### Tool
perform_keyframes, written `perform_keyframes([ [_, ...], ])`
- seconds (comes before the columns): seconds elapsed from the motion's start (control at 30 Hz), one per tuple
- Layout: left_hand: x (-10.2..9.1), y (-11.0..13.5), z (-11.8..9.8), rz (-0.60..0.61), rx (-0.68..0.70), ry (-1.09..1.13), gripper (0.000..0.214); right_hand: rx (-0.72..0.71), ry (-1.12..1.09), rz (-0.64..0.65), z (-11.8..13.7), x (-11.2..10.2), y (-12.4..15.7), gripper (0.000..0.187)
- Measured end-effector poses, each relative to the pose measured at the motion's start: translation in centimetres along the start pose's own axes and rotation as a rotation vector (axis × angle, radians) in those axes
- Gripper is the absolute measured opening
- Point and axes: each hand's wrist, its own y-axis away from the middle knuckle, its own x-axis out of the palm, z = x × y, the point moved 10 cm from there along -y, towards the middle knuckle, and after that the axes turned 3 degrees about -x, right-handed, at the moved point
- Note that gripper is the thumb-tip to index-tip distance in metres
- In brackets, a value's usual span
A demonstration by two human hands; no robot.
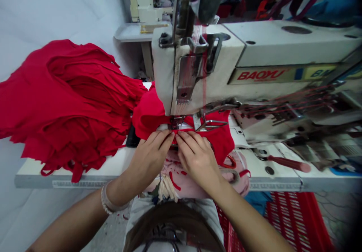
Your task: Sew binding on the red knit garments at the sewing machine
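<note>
Pinching in tight, hands together!
My left hand (pixel 149 155) and right hand (pixel 196 158) grip the red knit piece (pixel 217 141) by the presser foot (pixel 177 122).

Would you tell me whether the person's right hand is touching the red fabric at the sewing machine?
Touching: the head view shows the right hand with its fingers lying flat on the red fabric.

Red fabric (pixel 68 93), white sewing machine (pixel 271 45).

- One left hand (pixel 149 156), one right hand (pixel 196 159), 6 o'clock
- One red fabric piece (pixel 217 141), beneath them
- One stack of red fabric (pixel 68 97), 9 o'clock
- Two sewing machines: front machine (pixel 271 75), 3 o'clock; rear machine (pixel 152 3), 12 o'clock
- One screwdriver (pixel 285 163), 4 o'clock
</note>
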Motion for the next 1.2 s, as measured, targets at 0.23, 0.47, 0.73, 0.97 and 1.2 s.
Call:
perform_keyframes([
  [0.23,-0.1,0.1,0.1,-0.023,0.016,0.044,0.036,0.006,-0.004,0.023,-0.1,0.1,-0.1,0.030],
  [0.47,0.2,0.0,-0.1,-0.019,0.032,0.047,0.037,0.007,-0.016,0.037,-0.2,0.1,-0.3,0.028],
  [0.73,0.5,-0.4,-0.1,0.006,-0.002,0.012,0.038,0.047,-0.026,0.056,-0.9,0.7,-0.7,0.031],
  [0.97,0.7,-0.7,0.1,0.022,0.006,0.062,0.035,0.091,-0.141,0.006,-2.0,1.0,-0.8,0.029],
  [1.2,0.5,-1.0,0.6,-0.007,0.046,0.074,0.032,0.146,-0.313,0.005,-2.6,1.4,-1.0,0.029],
])
